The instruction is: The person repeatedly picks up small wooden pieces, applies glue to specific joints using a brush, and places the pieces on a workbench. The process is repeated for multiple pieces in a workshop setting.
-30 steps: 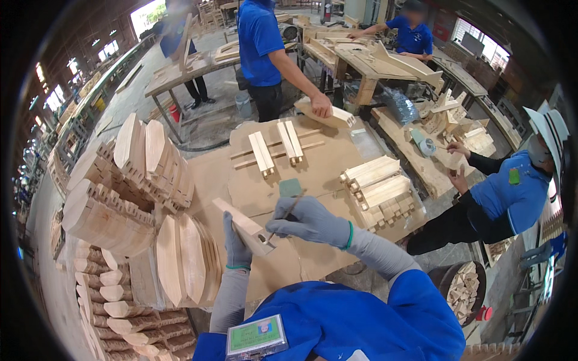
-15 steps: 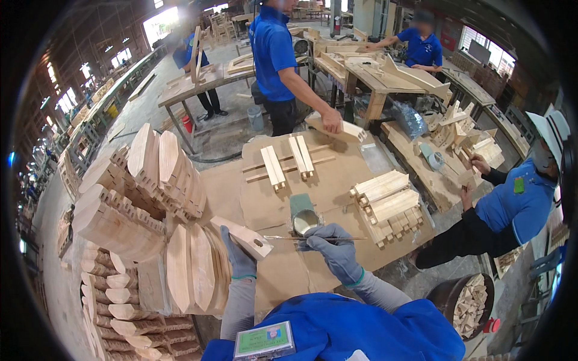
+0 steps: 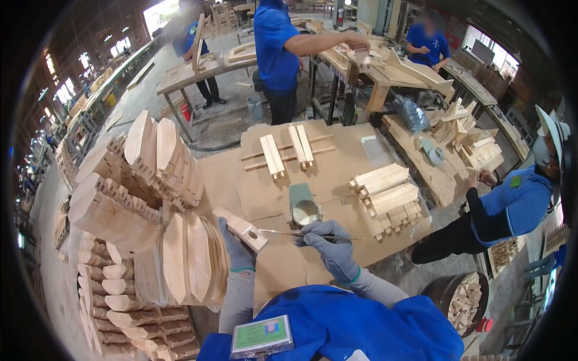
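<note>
My left hand (image 3: 239,249), in a grey glove, is closed round a pale wooden block (image 3: 236,224) with a slot near its near end. In my gloved right hand (image 3: 331,251) a thin brush (image 3: 278,232) is pinched, lying nearly level. Its tip points left and reaches the slotted end of the block; whether it is inside the slot I cannot tell. Just beyond the brush stands a round can (image 3: 305,213) of whitish liquid, with a green piece (image 3: 299,193) behind it.
Cardboard (image 3: 226,186) covers the table. Slotted wooden pieces (image 3: 114,210) stand stacked at the left. Slim wooden bars (image 3: 388,195) are piled at the right, and pairs of sticks (image 3: 301,147) rest on two strips. A bin of offcuts (image 3: 466,304) is at the lower right. Co-workers (image 3: 280,54) stand beyond.
The brush tip has shifted slightly left against the block's slotted end. Across the table, a co-worker's arm has moved with a wooden piece from my table toward the bench behind.
</note>
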Demonstrator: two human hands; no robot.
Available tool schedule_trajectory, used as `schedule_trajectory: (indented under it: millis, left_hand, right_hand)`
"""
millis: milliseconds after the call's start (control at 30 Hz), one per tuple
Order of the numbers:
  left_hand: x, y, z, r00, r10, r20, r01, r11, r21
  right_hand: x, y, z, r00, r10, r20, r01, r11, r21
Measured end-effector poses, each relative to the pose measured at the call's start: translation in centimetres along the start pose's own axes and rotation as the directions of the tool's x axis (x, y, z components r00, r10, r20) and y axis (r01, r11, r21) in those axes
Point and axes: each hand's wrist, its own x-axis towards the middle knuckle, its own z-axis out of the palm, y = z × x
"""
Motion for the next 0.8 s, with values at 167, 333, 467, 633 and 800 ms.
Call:
schedule_trajectory:
  millis: [167, 333, 467, 633, 800]
  left_hand:
    - [-0.3, 0.1, 0.1, 0.997, -0.074, 0.028, 0.074, 0.997, -0.002]
    - [0.1, 0.4, -1.0, 0.996, -0.040, 0.083, 0.045, 0.998, -0.054]
    - [0.3, 0.1, -0.8, 0.986, 0.033, 0.162, -0.017, 0.995, -0.098]
    - [-0.9, 0.9, 1.5, 0.998, 0.009, 0.062, -0.007, 0.999, -0.041]
    - [-1.0, 1.3, 0.8, 0.998, 0.028, 0.053, -0.028, 1.000, -0.001]
  right_hand:
    - [-0.2, 0.2, -0.2, 1.000, -0.025, 0.014, 0.026, 0.999, -0.041]
    - [-0.1, 0.2, 0.3, 0.998, -0.059, 0.030, 0.061, 0.995, -0.079]
    - [0.2, -0.3, 0.9, 0.989, -0.128, 0.073, 0.138, 0.977, -0.161]
    - [-0.5, -0.1, 1.1, 0.989, -0.150, 0.007, 0.150, 0.986, -0.070]
    - [-0.6, 1.1, 1.3, 0.979, -0.159, 0.130, 0.167, 0.984, -0.055]
